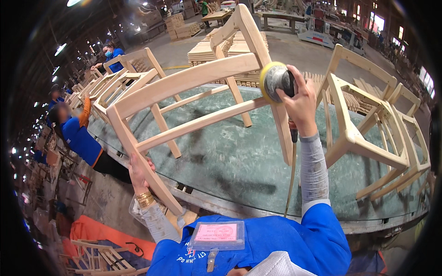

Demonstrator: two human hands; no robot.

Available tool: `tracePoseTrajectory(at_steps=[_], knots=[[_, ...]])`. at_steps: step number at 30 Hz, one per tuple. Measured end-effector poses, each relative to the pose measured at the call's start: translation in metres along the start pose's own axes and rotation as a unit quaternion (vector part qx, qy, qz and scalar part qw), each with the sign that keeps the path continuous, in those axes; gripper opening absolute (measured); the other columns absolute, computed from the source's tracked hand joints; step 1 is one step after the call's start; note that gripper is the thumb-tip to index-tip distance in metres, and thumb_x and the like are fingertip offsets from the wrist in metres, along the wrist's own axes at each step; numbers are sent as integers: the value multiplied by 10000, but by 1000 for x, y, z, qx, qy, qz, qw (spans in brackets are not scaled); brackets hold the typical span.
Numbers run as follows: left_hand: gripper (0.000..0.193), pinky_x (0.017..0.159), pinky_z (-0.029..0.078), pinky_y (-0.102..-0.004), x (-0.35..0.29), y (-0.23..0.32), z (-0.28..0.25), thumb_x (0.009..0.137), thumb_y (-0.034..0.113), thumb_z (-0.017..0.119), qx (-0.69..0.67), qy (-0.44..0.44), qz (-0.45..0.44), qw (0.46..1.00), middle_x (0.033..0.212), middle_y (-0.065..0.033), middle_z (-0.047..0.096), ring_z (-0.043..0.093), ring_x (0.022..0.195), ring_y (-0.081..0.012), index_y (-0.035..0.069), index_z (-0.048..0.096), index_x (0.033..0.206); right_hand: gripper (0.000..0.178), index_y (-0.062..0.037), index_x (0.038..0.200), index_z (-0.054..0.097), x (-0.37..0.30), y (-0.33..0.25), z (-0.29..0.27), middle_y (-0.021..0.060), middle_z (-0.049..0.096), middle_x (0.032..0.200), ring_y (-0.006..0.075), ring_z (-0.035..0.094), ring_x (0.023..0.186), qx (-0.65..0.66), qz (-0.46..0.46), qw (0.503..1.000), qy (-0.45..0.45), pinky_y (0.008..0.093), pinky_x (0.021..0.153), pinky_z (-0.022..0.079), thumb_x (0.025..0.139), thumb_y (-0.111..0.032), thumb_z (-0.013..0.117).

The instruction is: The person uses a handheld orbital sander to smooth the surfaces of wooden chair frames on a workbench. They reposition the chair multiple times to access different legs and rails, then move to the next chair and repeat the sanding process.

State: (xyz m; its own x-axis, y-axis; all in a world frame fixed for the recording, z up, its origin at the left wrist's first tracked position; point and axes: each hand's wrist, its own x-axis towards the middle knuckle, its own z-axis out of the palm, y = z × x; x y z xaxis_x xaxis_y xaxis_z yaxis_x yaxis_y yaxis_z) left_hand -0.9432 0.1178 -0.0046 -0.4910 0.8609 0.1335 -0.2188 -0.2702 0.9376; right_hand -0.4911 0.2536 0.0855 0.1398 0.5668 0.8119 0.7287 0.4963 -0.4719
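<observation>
Gripping a round sander [275, 81], the right hand [301, 105] presses its yellow pad against a bare wooden chair frame [184, 92].

Left hand [139, 174] closes around the frame's near leg, holding it tilted over the green worktable [239, 161]; more unfinished chairs [368, 124] stand at right.

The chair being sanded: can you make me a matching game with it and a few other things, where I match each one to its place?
Things:
1. sander
2. wooden chair frame
3. gold bracelets
4. finished chairs

Places:
A. on the left wrist
B. standing on the green table, at the right
C. in the right hand
D. tilted up, its leg held by the left hand

Pairs: 1-C, 2-D, 3-A, 4-B
</observation>
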Motion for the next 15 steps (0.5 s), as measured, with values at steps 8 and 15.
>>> tracePoseTrajectory(at_steps=[8, 15], knots=[[522, 432, 452, -266, 4, -1, -6, 883, 539, 517, 9, -18, -5, 1000, 634, -93, 524, 533, 487, -181, 17, 497, 879, 664, -319, 1273, 494, 1, -6, 0, 164, 509, 995, 363, 621, 806, -6, 25, 999, -22, 426, 732, 522, 672, -184, 741], [507, 421, 448, -267, 3, -3, -5, 890, 521, 514, 3, -17, -10, 1000, 625, -94, 519, 529, 477, -182, 17, 496, 844, 652, -301, 1254, 508, 12, -9, -1, 151, 516, 980, 352, 606, 820, 0, 30, 999, -21, 419, 731, 508, 656, -187, 742]])
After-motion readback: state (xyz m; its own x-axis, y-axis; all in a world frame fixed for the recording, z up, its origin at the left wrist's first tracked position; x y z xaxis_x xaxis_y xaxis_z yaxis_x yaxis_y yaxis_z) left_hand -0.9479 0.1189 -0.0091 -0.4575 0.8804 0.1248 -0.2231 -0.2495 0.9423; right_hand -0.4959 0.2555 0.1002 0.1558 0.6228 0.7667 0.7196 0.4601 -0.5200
